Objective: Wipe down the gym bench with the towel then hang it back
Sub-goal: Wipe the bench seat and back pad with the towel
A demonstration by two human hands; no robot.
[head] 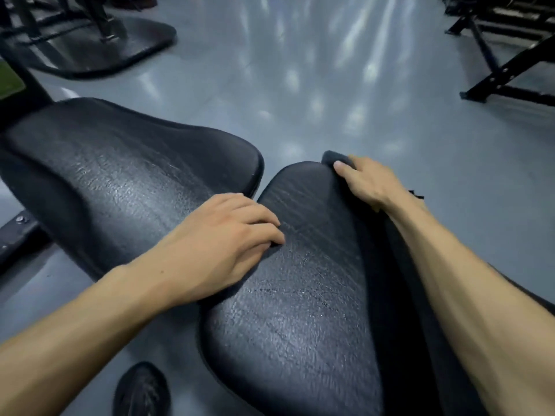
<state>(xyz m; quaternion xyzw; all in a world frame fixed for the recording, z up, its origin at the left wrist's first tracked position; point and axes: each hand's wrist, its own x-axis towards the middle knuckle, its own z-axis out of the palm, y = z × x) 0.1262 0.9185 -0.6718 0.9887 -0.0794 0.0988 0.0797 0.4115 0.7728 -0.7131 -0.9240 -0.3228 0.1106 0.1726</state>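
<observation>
Step in hand, as I judge it: wiping the bench (288, 310), working its far edge. My right hand (371, 183) lies at 1 o'clock on the near pad, fingers curled over the rim and gripping the towel (333, 157), a dark wad that shows just beyond my thumb at 12 o'clock of the hand. My left hand (222, 238) rests at 9 o'clock on the pad, fingers loosely bent, fingertips pressing the vinyl, holding nothing; it steadies the bench. The second pad (120, 175) lies at 10 o'clock, separated by a narrow gap. Next move calls for dragging the towel along the rim under steady pressure, then across the second pad. No hanging place is in view.
</observation>
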